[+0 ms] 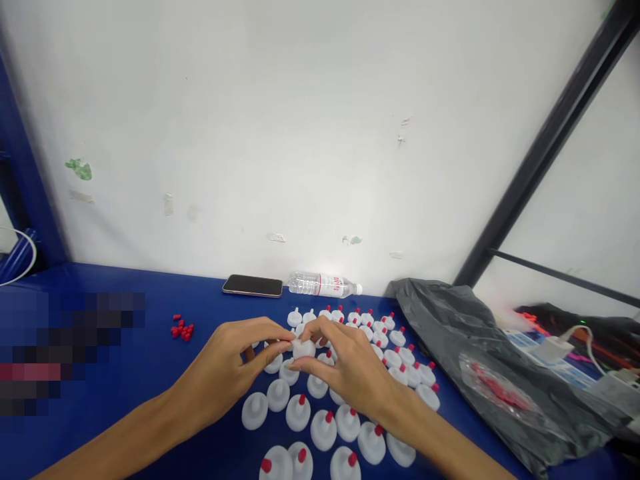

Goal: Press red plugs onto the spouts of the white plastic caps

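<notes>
My right hand (345,360) grips a white round piece (303,349) between thumb and fingers, above the other pieces. From the left, my left hand (245,353) reaches the same piece, its thumb and index finger pinched at the tip; anything between them is too small to make out. Around and below both hands stand several white disc-shaped pieces with nozzles. Many have red caps, such as one (324,430) in front; a few nozzles are bare, like one (255,410) at the left. Loose red caps (183,329) lie on the blue table (130,373) to the left.
By the wall lie a dark phone (253,285) and a clear bottle (323,284). A grey plastic bag (440,320) covers the right side, with a clear packet of red pieces (500,388) on it. A white charger with a cable (553,349) sits farther right.
</notes>
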The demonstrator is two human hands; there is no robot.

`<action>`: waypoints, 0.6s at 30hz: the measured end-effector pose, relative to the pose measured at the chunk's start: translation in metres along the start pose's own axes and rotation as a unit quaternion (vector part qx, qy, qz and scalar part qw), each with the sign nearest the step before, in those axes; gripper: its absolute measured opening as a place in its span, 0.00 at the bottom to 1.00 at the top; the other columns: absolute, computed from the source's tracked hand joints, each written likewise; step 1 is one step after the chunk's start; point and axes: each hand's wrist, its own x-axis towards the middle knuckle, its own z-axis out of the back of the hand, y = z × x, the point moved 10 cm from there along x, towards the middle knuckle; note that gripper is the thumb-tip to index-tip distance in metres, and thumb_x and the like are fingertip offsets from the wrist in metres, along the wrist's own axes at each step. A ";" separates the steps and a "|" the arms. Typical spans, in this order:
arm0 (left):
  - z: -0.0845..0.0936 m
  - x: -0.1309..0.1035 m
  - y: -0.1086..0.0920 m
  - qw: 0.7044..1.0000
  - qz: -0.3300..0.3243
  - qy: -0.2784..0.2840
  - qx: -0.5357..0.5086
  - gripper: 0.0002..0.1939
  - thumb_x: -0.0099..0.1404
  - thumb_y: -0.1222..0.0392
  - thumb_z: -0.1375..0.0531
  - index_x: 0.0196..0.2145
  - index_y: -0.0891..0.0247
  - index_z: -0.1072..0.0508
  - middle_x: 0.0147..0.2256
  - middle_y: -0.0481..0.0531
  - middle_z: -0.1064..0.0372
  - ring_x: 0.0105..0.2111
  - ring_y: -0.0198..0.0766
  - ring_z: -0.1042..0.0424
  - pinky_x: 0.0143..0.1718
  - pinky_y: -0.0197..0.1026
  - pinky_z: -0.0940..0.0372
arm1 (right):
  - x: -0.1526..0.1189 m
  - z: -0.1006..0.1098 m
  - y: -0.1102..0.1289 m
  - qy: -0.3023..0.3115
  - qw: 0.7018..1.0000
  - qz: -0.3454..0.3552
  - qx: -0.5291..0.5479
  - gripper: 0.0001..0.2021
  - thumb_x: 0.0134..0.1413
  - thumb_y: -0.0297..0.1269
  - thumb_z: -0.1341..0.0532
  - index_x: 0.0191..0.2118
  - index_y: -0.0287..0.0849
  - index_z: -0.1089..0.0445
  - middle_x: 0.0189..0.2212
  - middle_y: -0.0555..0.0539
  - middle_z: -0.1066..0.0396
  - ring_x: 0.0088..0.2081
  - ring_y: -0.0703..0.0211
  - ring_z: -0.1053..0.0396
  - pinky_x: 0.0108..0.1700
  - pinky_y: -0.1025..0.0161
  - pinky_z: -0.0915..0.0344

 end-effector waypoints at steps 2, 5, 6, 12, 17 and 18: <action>0.001 -0.001 -0.002 1.000 -0.004 -0.012 0.000 0.12 0.74 0.53 0.41 0.44 0.55 0.17 0.38 0.47 0.18 0.31 0.32 0.24 0.27 0.32 0.34 | 0.000 0.000 0.000 0.001 1.000 -0.001 -0.008 0.13 0.64 0.48 0.32 0.45 0.49 0.30 0.38 0.53 0.23 0.36 0.59 0.24 0.38 0.63 0.30; 0.002 -0.002 -0.002 1.000 -0.006 -0.019 0.008 0.12 0.74 0.53 0.41 0.43 0.55 0.17 0.39 0.48 0.18 0.32 0.34 0.23 0.26 0.32 0.34 | 0.000 0.001 0.000 -0.002 1.000 0.000 -0.014 0.13 0.63 0.48 0.31 0.46 0.49 0.31 0.38 0.53 0.22 0.37 0.58 0.23 0.39 0.63 0.29; 0.002 -0.002 -0.002 1.000 -0.006 -0.019 0.011 0.12 0.74 0.53 0.41 0.43 0.56 0.17 0.39 0.48 0.18 0.32 0.34 0.23 0.26 0.32 0.34 | -0.001 0.000 0.001 -0.004 1.000 0.004 -0.011 0.13 0.62 0.47 0.30 0.46 0.49 0.31 0.39 0.53 0.22 0.38 0.58 0.23 0.39 0.63 0.29; 0.001 -0.003 0.003 1.000 0.006 -0.020 0.001 0.12 0.73 0.51 0.40 0.43 0.54 0.16 0.39 0.47 0.17 0.29 0.33 0.24 0.25 0.32 0.34 | -0.004 0.002 0.003 -0.028 0.999 0.026 -0.004 0.13 0.64 0.46 0.32 0.48 0.48 0.31 0.43 0.49 0.24 0.39 0.57 0.24 0.41 0.61 0.28; 0.002 -0.005 0.013 0.999 0.036 -0.032 0.000 0.10 0.70 0.51 0.37 0.43 0.51 0.15 0.33 0.44 0.17 0.23 0.33 0.28 0.22 0.33 0.35 | -0.005 0.008 0.003 -0.074 0.997 0.031 0.017 0.11 0.64 0.43 0.32 0.47 0.48 0.30 0.41 0.50 0.26 0.39 0.59 0.27 0.43 0.61 0.28; 0.002 -0.005 0.013 0.999 0.038 -0.035 0.000 0.10 0.70 0.51 0.37 0.42 0.51 0.15 0.32 0.44 0.17 0.22 0.33 0.28 0.21 0.34 0.35 | -0.004 0.010 0.003 -0.084 0.996 0.030 0.027 0.11 0.64 0.43 0.31 0.46 0.47 0.30 0.40 0.51 0.26 0.38 0.59 0.26 0.43 0.61 0.27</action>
